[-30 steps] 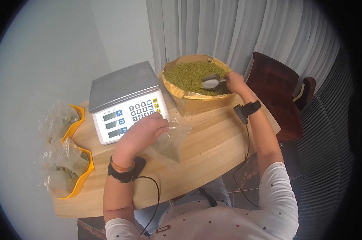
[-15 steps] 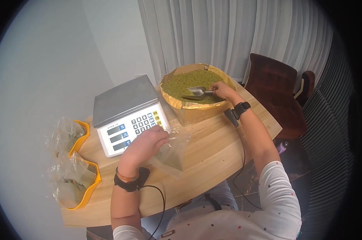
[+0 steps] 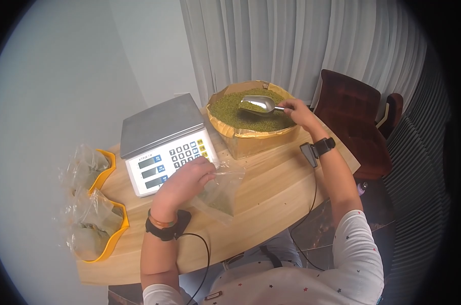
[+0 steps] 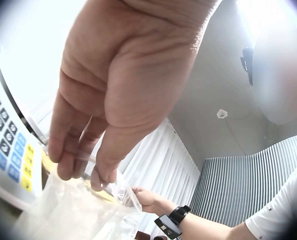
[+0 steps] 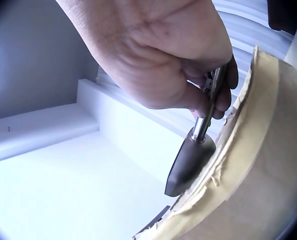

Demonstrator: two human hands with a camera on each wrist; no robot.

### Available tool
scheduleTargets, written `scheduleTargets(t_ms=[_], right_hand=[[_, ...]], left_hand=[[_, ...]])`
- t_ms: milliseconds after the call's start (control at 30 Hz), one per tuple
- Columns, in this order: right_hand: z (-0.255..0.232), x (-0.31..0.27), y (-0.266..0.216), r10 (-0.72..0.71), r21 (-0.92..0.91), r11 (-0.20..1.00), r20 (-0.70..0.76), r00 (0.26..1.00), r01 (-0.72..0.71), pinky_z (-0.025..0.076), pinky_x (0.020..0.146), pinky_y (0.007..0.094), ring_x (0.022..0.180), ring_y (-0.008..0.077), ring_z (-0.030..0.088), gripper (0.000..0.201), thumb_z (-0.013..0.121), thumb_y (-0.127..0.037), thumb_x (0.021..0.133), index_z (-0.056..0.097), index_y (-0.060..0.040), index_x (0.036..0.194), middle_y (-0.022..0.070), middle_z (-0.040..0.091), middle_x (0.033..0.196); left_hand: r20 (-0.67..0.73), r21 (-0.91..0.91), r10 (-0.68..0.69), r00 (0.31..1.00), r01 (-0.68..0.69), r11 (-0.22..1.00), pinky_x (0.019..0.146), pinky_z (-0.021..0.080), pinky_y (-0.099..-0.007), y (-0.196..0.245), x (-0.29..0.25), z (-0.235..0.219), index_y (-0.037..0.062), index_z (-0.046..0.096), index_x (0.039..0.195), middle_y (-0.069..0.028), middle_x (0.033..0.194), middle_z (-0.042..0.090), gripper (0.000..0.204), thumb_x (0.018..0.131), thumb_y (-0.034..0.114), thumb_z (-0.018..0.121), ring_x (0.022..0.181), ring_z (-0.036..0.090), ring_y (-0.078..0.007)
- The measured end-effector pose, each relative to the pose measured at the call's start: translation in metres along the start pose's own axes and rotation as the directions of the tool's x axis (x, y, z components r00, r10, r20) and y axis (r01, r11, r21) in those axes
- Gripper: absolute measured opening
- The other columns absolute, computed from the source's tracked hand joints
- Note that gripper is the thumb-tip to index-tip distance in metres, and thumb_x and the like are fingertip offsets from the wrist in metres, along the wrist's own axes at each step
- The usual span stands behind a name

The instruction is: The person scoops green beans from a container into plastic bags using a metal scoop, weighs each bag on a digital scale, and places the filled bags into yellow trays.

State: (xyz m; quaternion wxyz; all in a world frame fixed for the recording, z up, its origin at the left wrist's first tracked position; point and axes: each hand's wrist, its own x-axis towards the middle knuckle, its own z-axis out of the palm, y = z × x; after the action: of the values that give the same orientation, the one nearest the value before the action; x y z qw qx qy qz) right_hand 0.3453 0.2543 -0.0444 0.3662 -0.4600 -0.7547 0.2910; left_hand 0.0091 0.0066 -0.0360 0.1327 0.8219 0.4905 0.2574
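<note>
My right hand (image 3: 299,113) grips the handle of a metal scoop (image 3: 259,104), fingers curled round it in the right wrist view. Some green granules lie in the scoop, which is held over a cardboard box (image 3: 258,147) filled with the same granules (image 3: 225,109). My left hand (image 3: 184,182) pinches the top edge of a clear plastic bag (image 3: 221,195) in front of the scale. A little green shows low in the bag. In the left wrist view, thumb and fingers meet at the mouth of the bag (image 4: 81,212).
A digital scale (image 3: 162,124) with a grey pan stands left of the box. Yellow holders (image 3: 119,236) with filled clear bags (image 3: 88,241) line the table's left edge. Beyond the table (image 3: 271,193) at right is a dark red chair (image 3: 350,117); curtains hang behind the box.
The scoop, earlier low among the granules, has come up and now shows its bowl with granules in it. The left hand keeps its hold on the bag. The head view has shifted slightly.
</note>
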Motion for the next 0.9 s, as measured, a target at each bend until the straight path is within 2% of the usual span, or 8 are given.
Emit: scheduleTargets(t_ms=[233, 300, 533, 600, 633, 667, 767, 900], right_hand=[[-0.033, -0.027, -0.035, -0.090, -0.026, 0.995, 0.138, 0.986, 0.094, 0.046, 0.085, 0.0291, 0.090, 0.0138, 0.057, 0.021, 0.058, 0.002, 0.092, 0.069, 0.0035, 0.109, 0.0045, 0.068, 0.095], [-0.034, -0.035, -0.047, -0.090, 0.040, 0.996, 0.235, 0.968, 0.082, 0.045, 0.086, 0.0286, 0.092, 0.0132, 0.057, 0.022, 0.059, 0.001, 0.092, 0.068, 0.0021, 0.112, 0.0036, 0.068, 0.097], [-0.010, -0.065, -0.099, -0.152, 0.050, 0.988, 0.419, 0.895, 0.144, 0.046, 0.091, 0.0313, 0.097, 0.0159, 0.060, 0.023, 0.057, 0.004, 0.093, 0.067, 0.0017, 0.114, 0.0056, 0.068, 0.103], [-0.001, -0.071, -0.111, -0.303, -0.054, 0.933, 0.421, 0.855, 0.357, 0.046, 0.092, 0.0326, 0.099, 0.0209, 0.062, 0.023, 0.057, 0.006, 0.092, 0.067, 0.0017, 0.112, 0.0088, 0.068, 0.104], [0.002, -0.074, -0.118, -0.372, -0.106, 0.884, 0.428, 0.824, 0.454, 0.047, 0.089, 0.0353, 0.098, 0.0285, 0.061, 0.023, 0.060, 0.005, 0.089, 0.067, 0.0013, 0.111, 0.0119, 0.066, 0.100], [0.005, -0.078, -0.127, -0.370, -0.105, 0.885, 0.431, 0.823, 0.453, 0.047, 0.089, 0.0353, 0.098, 0.0285, 0.061, 0.023, 0.060, 0.005, 0.089, 0.067, 0.0013, 0.111, 0.0119, 0.066, 0.100], [0.012, -0.091, -0.143, -0.489, -0.283, 0.738, 0.400, 0.775, 0.612, 0.045, 0.085, 0.0416, 0.093, 0.0340, 0.057, 0.022, 0.062, 0.003, 0.086, 0.067, 0.0011, 0.108, 0.0126, 0.061, 0.093], [0.016, -0.106, -0.162, -0.553, -0.397, 0.610, 0.406, 0.727, 0.686, 0.045, 0.085, 0.0419, 0.094, 0.0326, 0.057, 0.022, 0.062, 0.004, 0.085, 0.067, 0.0012, 0.106, 0.0130, 0.060, 0.094]], left_hand=[[-0.030, 0.045, 0.089, 0.996, -0.087, 0.995, 0.077, 0.049, -0.0422, -0.012, 0.001, 0.004, 0.0008, 0.064, 0.094, -0.0139, 0.090, 0.061, 0.012, 0.092, 0.012, 0.065, 0.088, 0.060, -0.0353], [-0.025, 0.031, 0.060, 0.998, -0.059, 0.998, 0.077, 0.049, -0.0421, -0.012, 0.001, 0.005, 0.0011, 0.064, 0.095, -0.0138, 0.091, 0.062, 0.012, 0.092, 0.012, 0.065, 0.089, 0.060, -0.0353], [-0.018, 0.028, 0.049, 0.999, -0.048, 0.998, 0.079, 0.049, -0.0412, -0.009, 0.000, 0.002, 0.0007, 0.064, 0.097, -0.0135, 0.096, 0.061, 0.014, 0.093, 0.013, 0.064, 0.092, 0.061, -0.0344], [-0.010, 0.026, 0.044, 0.999, -0.044, 0.999, 0.080, 0.049, -0.0411, -0.010, 0.000, 0.002, 0.0005, 0.064, 0.097, -0.0134, 0.096, 0.061, 0.014, 0.093, 0.013, 0.064, 0.092, 0.061, -0.0343], [-0.020, 0.021, 0.054, 0.998, -0.053, 0.998, 0.079, 0.049, -0.0410, -0.011, -0.001, 0.002, 0.0005, 0.063, 0.097, -0.0133, 0.096, 0.061, 0.014, 0.093, 0.013, 0.064, 0.091, 0.061, -0.0341], [-0.031, 0.015, 0.062, 0.998, -0.062, 0.998, 0.079, 0.049, -0.0409, -0.012, -0.001, 0.003, 0.0004, 0.063, 0.097, -0.0132, 0.095, 0.061, 0.014, 0.093, 0.013, 0.064, 0.091, 0.061, -0.0340], [-0.033, 0.001, 0.056, 0.998, -0.056, 0.998, 0.078, 0.049, -0.0405, -0.014, -0.001, 0.003, 0.0006, 0.063, 0.097, -0.0128, 0.094, 0.061, 0.014, 0.092, 0.013, 0.064, 0.090, 0.061, -0.0338], [-0.006, 0.006, 0.034, 0.999, -0.034, 0.999, 0.077, 0.049, -0.0403, -0.011, -0.001, -0.001, 0.0008, 0.063, 0.097, -0.0123, 0.093, 0.061, 0.014, 0.093, 0.013, 0.064, 0.088, 0.061, -0.0338]])
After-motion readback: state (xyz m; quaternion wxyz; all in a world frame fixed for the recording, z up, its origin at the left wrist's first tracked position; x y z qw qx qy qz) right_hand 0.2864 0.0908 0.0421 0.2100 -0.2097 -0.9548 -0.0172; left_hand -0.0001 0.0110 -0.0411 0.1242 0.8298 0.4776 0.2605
